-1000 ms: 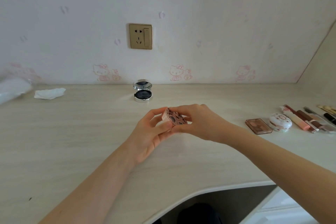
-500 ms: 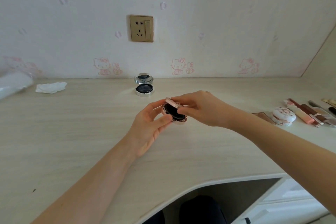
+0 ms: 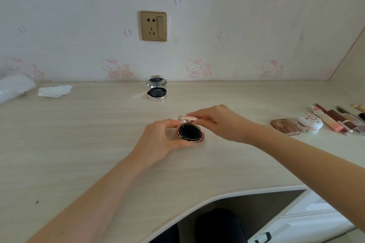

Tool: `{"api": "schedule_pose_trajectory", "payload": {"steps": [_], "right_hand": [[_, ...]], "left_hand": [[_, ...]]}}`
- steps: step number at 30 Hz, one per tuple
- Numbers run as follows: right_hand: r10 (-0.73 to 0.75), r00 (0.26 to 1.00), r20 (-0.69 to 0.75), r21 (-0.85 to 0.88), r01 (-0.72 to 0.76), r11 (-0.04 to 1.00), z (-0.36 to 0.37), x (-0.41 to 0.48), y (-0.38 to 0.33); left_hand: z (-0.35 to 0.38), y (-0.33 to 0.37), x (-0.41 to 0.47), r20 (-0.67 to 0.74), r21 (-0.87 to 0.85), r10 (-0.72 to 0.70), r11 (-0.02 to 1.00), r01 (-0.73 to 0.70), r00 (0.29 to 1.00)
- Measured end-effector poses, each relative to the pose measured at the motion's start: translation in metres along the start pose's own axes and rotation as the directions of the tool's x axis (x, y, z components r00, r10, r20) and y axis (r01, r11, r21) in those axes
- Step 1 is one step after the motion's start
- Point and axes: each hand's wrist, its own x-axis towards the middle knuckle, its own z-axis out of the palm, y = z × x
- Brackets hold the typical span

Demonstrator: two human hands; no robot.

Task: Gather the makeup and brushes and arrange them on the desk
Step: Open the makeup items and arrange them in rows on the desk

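**Pink compact open in both hands, mid-desk**

Task item: the pink compact [image 3: 190, 132] sits at the centre of the desk [image 3: 79, 144], between the hands. The left hand [image 3: 160, 140] grips the base, thumb and fingers curled round its rim. The right hand [image 3: 219, 122] pinches the front edge of the lid [image 3: 188, 118], which is raised on its hinge. A dark pad [image 3: 189, 133] shows inside. I cannot tell whether the base touches the desktop.

Surroundings:
- Behind the hands, near the wall [image 3: 237, 16], a silver compact [image 3: 157, 89] stands open, well apart from the pink one.
- Far left: a crumpled tissue [image 3: 55, 91], and beside it a plastic-wrapped bundle [image 3: 13, 89], blurred at the frame edge.
- Right: an eyeshadow palette [image 3: 285, 126] is just beside a white round compact [image 3: 309, 123]. Beyond these lies a row of tubes [image 3: 331, 122], close together and running out of frame.
- A brass-coloured socket [image 3: 153, 25] is on the wall above the silver compact.

Obstruction: the right forearm crosses the desk in front of the palette, but nothing lies between the hands and the silver compact.

Edges and room: bare desktop stretches left of the hands and toward the near edge. That edge curves inward at a cut-out [image 3: 217, 197], with a white drawer unit [image 3: 308, 217] below on the right. At the far right a side panel slopes up to close off the desk.
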Motion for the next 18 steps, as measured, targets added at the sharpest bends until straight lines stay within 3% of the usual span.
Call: {"api": "schedule_pose_trajectory", "payload": {"steps": [5,13,18], "right_hand": [[-0.016,1.000,-0.007,-0.002,0.016,1.000,0.006,0.002,-0.004],[-0.025,0.999,0.029,-0.034,0.026,0.999,0.000,0.019,0.000],[0.043,0.996,0.077,-0.041,-0.040,0.998,-0.008,0.029,-0.004]], "left_hand": [[0.003,0.001,-0.007,-0.030,0.136,0.048,0.990,-0.043,0.998],[0.010,-0.011,-0.010,-0.057,0.184,0.102,0.979,-0.090,0.993],[0.012,-0.016,-0.007,-0.051,0.200,0.128,0.973,-0.115,0.990]]}}
